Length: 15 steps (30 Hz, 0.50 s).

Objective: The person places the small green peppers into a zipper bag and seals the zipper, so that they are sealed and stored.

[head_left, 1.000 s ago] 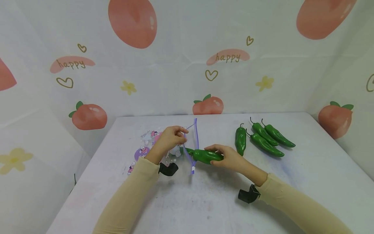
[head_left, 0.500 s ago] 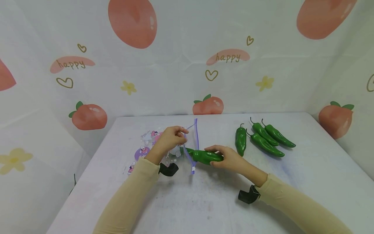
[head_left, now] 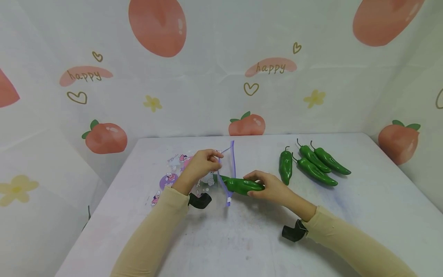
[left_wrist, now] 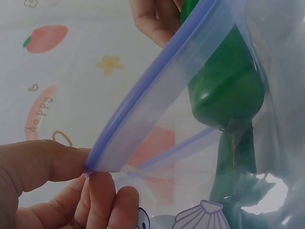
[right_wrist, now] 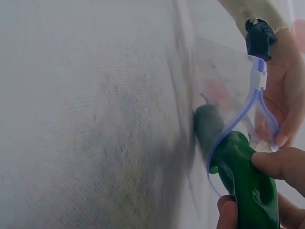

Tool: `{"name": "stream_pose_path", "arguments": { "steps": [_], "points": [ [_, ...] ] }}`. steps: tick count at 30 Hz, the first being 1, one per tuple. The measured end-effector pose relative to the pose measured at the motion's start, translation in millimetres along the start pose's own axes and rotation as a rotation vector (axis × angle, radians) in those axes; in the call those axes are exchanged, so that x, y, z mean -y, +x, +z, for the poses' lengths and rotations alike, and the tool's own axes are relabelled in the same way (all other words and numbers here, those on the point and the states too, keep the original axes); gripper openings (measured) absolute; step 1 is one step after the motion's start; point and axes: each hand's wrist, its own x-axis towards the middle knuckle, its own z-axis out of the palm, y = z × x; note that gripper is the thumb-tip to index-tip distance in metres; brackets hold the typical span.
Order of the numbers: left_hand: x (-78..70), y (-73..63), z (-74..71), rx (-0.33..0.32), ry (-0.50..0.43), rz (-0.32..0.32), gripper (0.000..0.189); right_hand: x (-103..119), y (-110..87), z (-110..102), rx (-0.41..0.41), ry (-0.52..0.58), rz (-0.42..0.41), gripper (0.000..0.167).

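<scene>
My left hand pinches the purple-edged rim of a clear printed zip bag, thumb against fingertips in the left wrist view. The bag lies with its mouth facing right, held apart, and a white slider sits at the rim's near end. My right hand grips a glossy green chili pepper by its right end. The pepper's left end is in the bag's mouth. Behind the film, another green pepper with a thin stem shows in the right wrist view; it is mostly hidden by my left hand in the head view.
To the right on the white table lie several more green peppers: one single pepper and a loose group beside it. A patterned cloth hangs behind. Black wrist cameras sit near both cuffs.
The held pepper has shifted very slightly left into the bag's mouth, together with my right fingers. My left hand and the loose peppers stay put.
</scene>
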Motion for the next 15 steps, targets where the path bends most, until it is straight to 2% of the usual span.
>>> {"name": "stream_pose_path", "arguments": {
  "steps": [11, 15],
  "points": [
    [-1.7, 1.1, -1.3, -0.011, 0.016, 0.002, 0.029, 2.2, 1.8, -0.5, 0.028, -0.018, 0.053, 0.047],
    [-2.1, 0.6, -1.6, -0.012, 0.011, 0.005, 0.029, 3.4, 1.2, -0.6, 0.031, -0.021, 0.045, 0.051]
  ]
}}
